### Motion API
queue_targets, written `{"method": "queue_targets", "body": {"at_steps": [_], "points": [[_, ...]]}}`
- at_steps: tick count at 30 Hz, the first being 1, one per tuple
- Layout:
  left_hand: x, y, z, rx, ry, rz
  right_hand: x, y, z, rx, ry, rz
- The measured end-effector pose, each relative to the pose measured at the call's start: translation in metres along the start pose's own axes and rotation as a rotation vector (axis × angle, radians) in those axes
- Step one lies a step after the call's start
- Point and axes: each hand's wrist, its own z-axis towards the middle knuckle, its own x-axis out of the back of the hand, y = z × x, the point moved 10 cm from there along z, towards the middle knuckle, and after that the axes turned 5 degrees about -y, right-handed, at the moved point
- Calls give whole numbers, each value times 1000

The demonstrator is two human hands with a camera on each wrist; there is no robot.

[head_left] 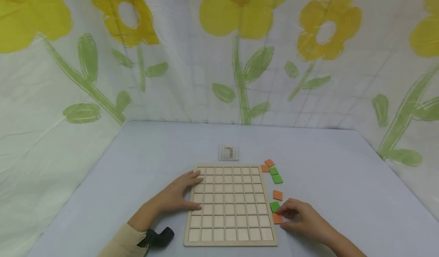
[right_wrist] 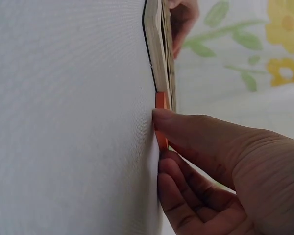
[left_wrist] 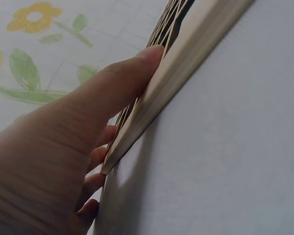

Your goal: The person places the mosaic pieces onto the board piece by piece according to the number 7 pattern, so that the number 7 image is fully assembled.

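Note:
A pale wooden board, divided into square cells, lies on the table in the head view. My left hand rests on its left edge with fingers spread, and the left wrist view shows the thumb on the rim. Beside the board's lower right edge, my right hand pinches an orange square tile lying flat. The right wrist view has the thumb against the tile's edge and the other fingers bent close to the table. A green tile lies right above it, by the index fingertip.
Farther up the board's right side lie loose tiles, among them an orange one, a green one and another orange one. A small gridded card lies beyond the board. A flower-printed curtain hangs behind the table.

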Motion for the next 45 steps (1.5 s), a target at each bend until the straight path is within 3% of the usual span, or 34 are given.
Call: {"method": "queue_targets", "body": {"at_steps": [15, 23, 39, 45], "points": [[-1, -3, 3, 37, -8, 25, 0, -14, 4, 100, -47, -100], [-3, -4, 4, 57, -24, 13, 13, -25, 9, 134, 33, -175], [-6, -6, 5, 69, -27, 5, 25, -63, 49, 230, 141, -195], [-6, -5, 5, 65, -29, -6, 21, -79, 72, 239, 119, -168]]}}
